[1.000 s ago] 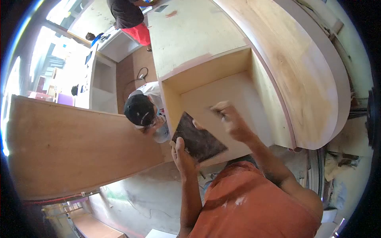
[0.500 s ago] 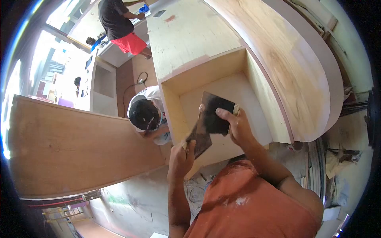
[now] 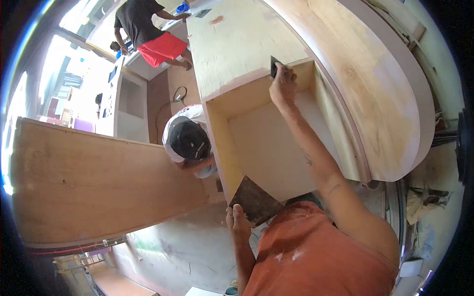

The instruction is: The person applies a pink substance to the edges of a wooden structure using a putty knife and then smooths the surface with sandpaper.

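Observation:
My left hand [image 3: 240, 226] grips a dark, square putty scraper [image 3: 258, 201] by its near-left side, thumb on its face. It is held tilted over the near-left edge of an open wooden box compartment [image 3: 217, 143]. With my arm stretched across that compartment, my right hand [image 3: 283, 89] is closed on a second dark putty scraper [image 3: 273, 66], its blade turned nearly edge-on. This scraper is at the compartment's far rim, beside a pinkish filler strip [image 3: 242, 81] along the plywood top [image 3: 237, 44]. My fingers partly hide it.
A person in a black cap [image 3: 188, 139] crouches just left of the compartment. Farther back, another person in red shorts [image 3: 162, 48] leans over a counter. A curved wooden panel [image 3: 365, 74] borders the right, and a large brown board [image 3: 98, 182] fills the left.
My hands have moved apart after the two scrapers met over the compartment. The right went forward to the far rim; the left came down and nearer to me. The person in shorts shifted slightly left.

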A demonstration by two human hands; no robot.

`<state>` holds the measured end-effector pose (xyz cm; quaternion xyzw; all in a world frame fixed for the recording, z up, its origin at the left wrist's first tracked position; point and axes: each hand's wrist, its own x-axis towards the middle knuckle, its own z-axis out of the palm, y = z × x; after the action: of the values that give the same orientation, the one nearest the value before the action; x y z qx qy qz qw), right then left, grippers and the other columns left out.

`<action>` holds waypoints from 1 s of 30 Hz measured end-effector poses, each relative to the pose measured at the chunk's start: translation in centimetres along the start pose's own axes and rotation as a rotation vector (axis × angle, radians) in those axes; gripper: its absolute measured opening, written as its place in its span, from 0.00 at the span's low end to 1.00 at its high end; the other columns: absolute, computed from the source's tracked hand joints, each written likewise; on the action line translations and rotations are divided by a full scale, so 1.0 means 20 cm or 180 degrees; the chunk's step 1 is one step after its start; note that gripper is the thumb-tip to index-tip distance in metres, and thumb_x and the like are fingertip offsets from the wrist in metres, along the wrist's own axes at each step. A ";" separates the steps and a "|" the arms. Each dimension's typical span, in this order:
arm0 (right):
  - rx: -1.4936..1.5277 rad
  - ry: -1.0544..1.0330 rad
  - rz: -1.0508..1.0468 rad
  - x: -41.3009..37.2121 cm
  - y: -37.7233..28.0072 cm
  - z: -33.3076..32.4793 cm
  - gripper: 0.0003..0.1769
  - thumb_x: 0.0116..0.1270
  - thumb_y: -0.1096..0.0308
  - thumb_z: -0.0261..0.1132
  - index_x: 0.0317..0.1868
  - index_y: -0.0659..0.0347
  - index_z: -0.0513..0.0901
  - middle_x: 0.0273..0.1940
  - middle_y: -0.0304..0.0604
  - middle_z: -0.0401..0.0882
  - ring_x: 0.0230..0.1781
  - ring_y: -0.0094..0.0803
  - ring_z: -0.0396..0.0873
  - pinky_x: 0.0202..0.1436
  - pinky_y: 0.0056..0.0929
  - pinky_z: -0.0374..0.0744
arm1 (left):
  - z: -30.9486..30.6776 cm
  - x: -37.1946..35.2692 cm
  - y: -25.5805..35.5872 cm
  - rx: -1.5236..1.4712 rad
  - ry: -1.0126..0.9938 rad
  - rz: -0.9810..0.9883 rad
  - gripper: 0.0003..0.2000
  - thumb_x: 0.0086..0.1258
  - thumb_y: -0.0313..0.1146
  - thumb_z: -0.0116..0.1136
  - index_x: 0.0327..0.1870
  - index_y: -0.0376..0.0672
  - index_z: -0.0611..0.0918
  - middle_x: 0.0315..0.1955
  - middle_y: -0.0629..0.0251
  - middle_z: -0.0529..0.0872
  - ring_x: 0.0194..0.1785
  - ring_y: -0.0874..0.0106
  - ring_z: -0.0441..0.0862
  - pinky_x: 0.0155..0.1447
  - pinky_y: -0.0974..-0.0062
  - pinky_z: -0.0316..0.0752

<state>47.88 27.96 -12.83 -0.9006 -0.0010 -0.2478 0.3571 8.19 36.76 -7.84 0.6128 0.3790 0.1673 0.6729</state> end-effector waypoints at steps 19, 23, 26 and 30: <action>-0.0962 -0.1932 -0.0471 0.20 -0.15 -0.13 0.20 0.67 0.65 0.54 0.58 0.58 0.74 0.56 0.55 0.72 0.58 0.51 0.72 0.59 0.51 0.75 | -0.11 0.01 0.01 -0.0533 0.0223 -0.0330 0.25 0.71 0.48 0.54 0.59 0.37 0.71 0.51 0.55 0.74 0.53 0.60 0.75 0.52 0.58 0.77; -0.0117 -0.2216 -0.0458 0.32 0.06 -0.12 0.21 0.64 0.67 0.55 0.57 0.57 0.75 0.54 0.55 0.74 0.54 0.53 0.75 0.58 0.51 0.75 | -0.09 -0.01 0.03 -0.0716 0.0761 -0.0464 0.16 0.75 0.44 0.52 0.47 0.37 0.78 0.40 0.66 0.81 0.40 0.75 0.77 0.44 0.76 0.72; -0.0575 -0.1377 -0.0577 0.33 0.10 -0.11 0.21 0.63 0.68 0.56 0.57 0.59 0.74 0.52 0.55 0.75 0.51 0.55 0.76 0.56 0.51 0.75 | -0.09 0.01 0.01 -0.0992 0.0735 -0.0494 0.16 0.74 0.44 0.52 0.47 0.38 0.78 0.39 0.66 0.81 0.40 0.74 0.78 0.45 0.74 0.74; -0.1370 -0.1053 -0.0409 0.19 -0.05 -0.09 0.22 0.66 0.64 0.57 0.59 0.63 0.68 0.56 0.57 0.70 0.57 0.54 0.71 0.56 0.56 0.72 | -0.07 0.02 0.04 -0.1136 0.0718 -0.0429 0.16 0.74 0.43 0.53 0.48 0.37 0.77 0.39 0.64 0.81 0.40 0.71 0.80 0.45 0.71 0.76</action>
<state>50.17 26.93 -9.31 -0.9820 -0.0638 -0.1140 0.1361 7.58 38.22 -7.05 0.4347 0.4563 0.2539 0.7337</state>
